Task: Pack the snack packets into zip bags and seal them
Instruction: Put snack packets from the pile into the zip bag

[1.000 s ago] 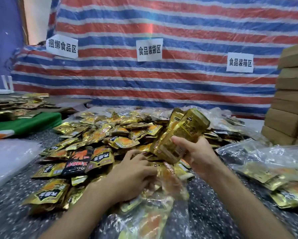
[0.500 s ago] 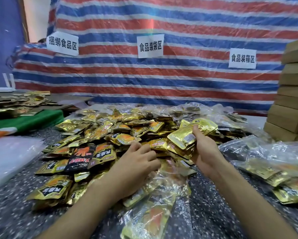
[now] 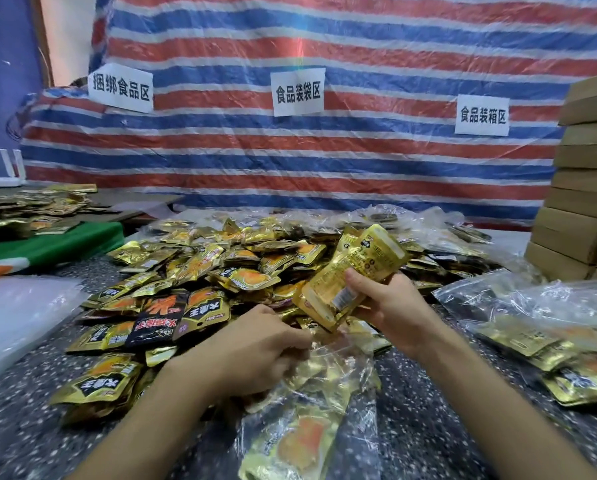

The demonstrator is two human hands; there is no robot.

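Note:
A big heap of gold and black snack packets (image 3: 200, 271) covers the speckled table (image 3: 20, 427) in front of me. My right hand (image 3: 390, 306) grips a stack of gold packets (image 3: 352, 271), tilted with its lower end just above the mouth of a clear zip bag (image 3: 311, 410). That bag lies toward me and holds several packets. My left hand (image 3: 255, 351) holds the bag's mouth at its left edge, fingers curled on the plastic.
Filled clear bags (image 3: 546, 327) lie at the right, with stacked cardboard boxes (image 3: 581, 202) behind them. Empty clear bags (image 3: 16, 313) lie at the left beside a green board (image 3: 48, 244) and more packets. A striped tarp (image 3: 290, 150) with paper signs hangs behind.
My right hand has lifted a stack of packets from the heap and brought it back over the bag's mouth. My left hand has stayed at the bag's opening.

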